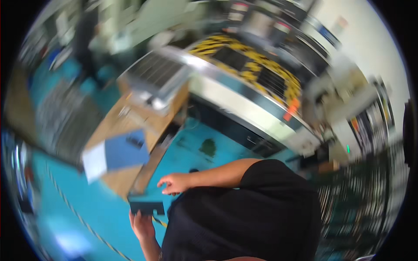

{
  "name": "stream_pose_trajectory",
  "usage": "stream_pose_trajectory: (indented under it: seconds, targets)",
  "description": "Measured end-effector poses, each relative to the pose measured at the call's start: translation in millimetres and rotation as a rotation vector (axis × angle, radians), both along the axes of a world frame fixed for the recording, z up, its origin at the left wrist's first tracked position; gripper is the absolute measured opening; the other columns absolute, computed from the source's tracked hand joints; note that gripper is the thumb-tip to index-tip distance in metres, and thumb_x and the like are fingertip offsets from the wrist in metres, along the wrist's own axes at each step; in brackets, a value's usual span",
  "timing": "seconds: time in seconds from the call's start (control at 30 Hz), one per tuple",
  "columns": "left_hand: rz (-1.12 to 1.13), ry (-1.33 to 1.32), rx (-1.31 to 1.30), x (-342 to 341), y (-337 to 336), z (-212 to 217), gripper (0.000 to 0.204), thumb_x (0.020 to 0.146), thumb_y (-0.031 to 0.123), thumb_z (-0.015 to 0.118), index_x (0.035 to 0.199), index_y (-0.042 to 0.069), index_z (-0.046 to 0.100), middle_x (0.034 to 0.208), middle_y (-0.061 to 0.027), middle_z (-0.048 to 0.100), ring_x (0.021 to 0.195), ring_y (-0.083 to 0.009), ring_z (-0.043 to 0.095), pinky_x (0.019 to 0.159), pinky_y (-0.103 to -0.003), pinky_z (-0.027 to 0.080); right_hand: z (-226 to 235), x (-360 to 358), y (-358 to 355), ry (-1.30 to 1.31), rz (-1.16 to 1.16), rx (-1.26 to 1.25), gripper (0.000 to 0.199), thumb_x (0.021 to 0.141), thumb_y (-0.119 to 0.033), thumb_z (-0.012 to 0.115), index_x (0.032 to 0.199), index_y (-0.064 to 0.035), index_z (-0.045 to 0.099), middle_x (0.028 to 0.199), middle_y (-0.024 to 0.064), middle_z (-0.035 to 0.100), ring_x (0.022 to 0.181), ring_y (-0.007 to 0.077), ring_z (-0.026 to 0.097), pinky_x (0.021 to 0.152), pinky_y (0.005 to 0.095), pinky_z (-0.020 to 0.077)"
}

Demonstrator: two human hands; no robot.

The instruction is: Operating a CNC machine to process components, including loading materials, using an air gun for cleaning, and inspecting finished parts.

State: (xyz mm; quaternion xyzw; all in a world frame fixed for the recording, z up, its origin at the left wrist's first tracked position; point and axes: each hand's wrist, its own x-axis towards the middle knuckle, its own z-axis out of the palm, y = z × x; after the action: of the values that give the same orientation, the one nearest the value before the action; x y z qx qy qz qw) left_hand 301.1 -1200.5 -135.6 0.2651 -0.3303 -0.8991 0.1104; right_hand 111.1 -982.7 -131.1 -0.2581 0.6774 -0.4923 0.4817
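Note:
My left hand [142, 225] grips a thin dark grey plate [146, 207] by its near edge. The plate is flat and has a small notch on its right side. Just beyond it, my right hand [175, 183] reaches across in front of my body with its fingers loosely bent and apart, holding nothing. Both hands are close to the near end of a wooden table [116, 124]. On that table lie a blue folder or sheet [124, 152] with a white paper [94, 162] beside it, and a small dark item [136, 142] on the blue.
A grey tray [156, 69] with dark strips stands at the table's far end. Beyond is a large white machine [235, 89] with yellow-black striped edging and dark panels. Racks of thin upright items [355, 200] stand at right. A blurred person [85, 43] is far left.

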Motion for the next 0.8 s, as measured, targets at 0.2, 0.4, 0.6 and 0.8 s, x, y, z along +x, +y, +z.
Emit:
stream_pose_trajectory:
  seconds: [0.2, 0.4, 0.6, 0.8]
  targets:
    - [-0.465, -0.048, -0.08, -126, 59, 5, 0.019, 0.092, 0.008, 0.055, 0.11, 0.013, 0.057, 0.096, -0.0012, 0.066, 0.093, -0.018, 0.064, 0.085, -0.036, 0.052, 10, -37, 224, 0.405, -0.697, 0.1, 0.028, 0.093, -0.027, 0.067, 0.108, -0.0028, 0.066, 0.081, 0.0074, 0.07, 0.07, 0.0146, 0.068, 0.062, 0.0315, 0.0539]
    - [-0.678, 0.019, -0.187, -205, 180, 13, 0.015, 0.091, 0.015, 0.06, 0.107, 0.015, 0.059, 0.098, -0.0007, 0.067, 0.09, -0.0168, 0.065, 0.083, -0.032, 0.054, 48, -16, 512, 0.793, -1.653, 0.153, 0.032, 0.088, -0.034, 0.071, 0.081, -0.0037, 0.063, 0.067, 0.0088, 0.062, 0.064, 0.0188, 0.06, 0.06, 0.0356, 0.0487]
    - [-0.756, -0.169, -0.155, -260, 305, -35, 0.022, 0.087, 0.019, 0.069, 0.107, 0.012, 0.063, 0.098, -0.0036, 0.069, 0.091, -0.0177, 0.067, 0.088, -0.03, 0.055, 181, 79, 788, 1.432, -2.308, 0.511, 0.031, 0.092, -0.029, 0.067, 0.079, -0.0017, 0.061, 0.066, 0.0134, 0.061, 0.062, 0.0245, 0.058, 0.062, 0.0382, 0.0477]
    - [-0.532, -0.214, -0.338, -300, 415, -28, 0.013, 0.086, 0.019, 0.07, 0.094, 0.012, 0.061, 0.088, -0.0045, 0.069, 0.081, -0.0178, 0.066, 0.082, -0.031, 0.056, 261, 158, 1004, 1.915, -2.715, 0.505, 0.029, 0.091, -0.019, 0.059, 0.115, -0.0039, 0.062, 0.108, 0.0194, 0.065, 0.103, 0.0326, 0.062, 0.09, 0.0413, 0.0479]
